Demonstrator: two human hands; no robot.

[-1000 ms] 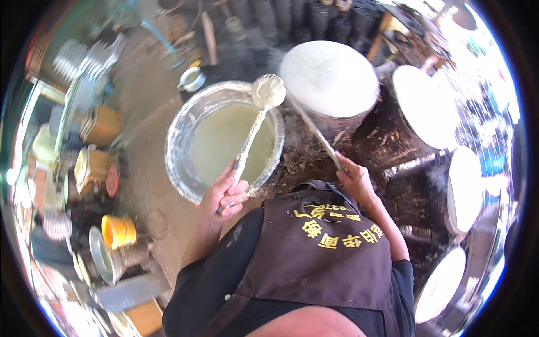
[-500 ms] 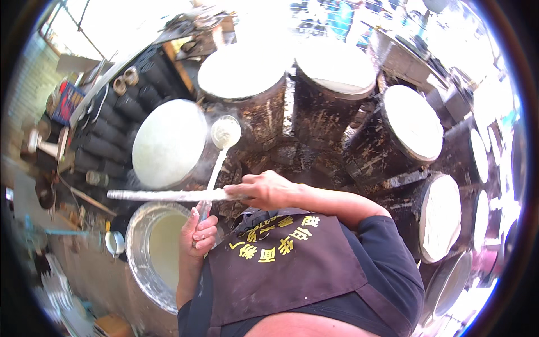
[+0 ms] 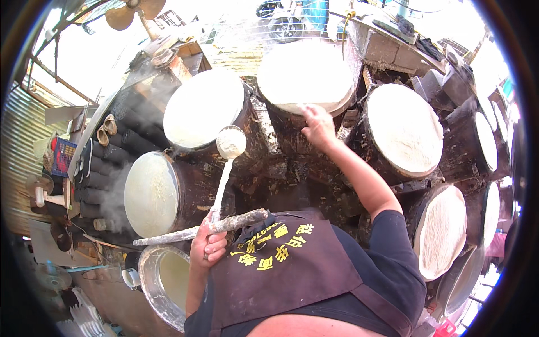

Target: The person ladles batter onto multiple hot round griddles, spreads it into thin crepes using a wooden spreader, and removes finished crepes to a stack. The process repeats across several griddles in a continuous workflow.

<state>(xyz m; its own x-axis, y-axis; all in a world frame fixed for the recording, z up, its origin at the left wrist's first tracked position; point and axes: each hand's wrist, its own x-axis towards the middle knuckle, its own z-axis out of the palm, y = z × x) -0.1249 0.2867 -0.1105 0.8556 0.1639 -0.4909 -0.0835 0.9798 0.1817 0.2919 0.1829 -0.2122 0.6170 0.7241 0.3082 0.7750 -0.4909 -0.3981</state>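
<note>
The left hand (image 3: 209, 242), at seven o'clock in the view, is wrapped round the ladle (image 3: 224, 180), whose bowl of lumpy pale stuff stands off toward half past twelve from that hand, overlapping the rim of the drum (image 3: 205, 106) at ten. The stick (image 3: 168, 237), caked with white, crosses at the same hand, one end toward nine, the other toward half past two above the apron (image 3: 292, 281); whether the fingers clasp it too, I cannot tell. The right hand (image 3: 318, 128), near half past one, has partly curled fingers at the near edge of the white-topped drum (image 3: 306, 67) at one; whether they pinch it cannot be made out

The apron, at six, bears yellow characters in an arc; those toward the left hand are creased, and the smaller row by the upper edge is hard to read

Steam blurs the drum (image 3: 150, 196) between eight and nine. The basin (image 3: 150, 286) of pale liquid, at seven, is partly hidden behind the left forearm; a mug (image 3: 130, 278) stands just beside it. The fan (image 3: 119, 17), toward eleven, and the motorbike (image 3: 283, 28), at twelve, are cut off by the upper edge
</note>
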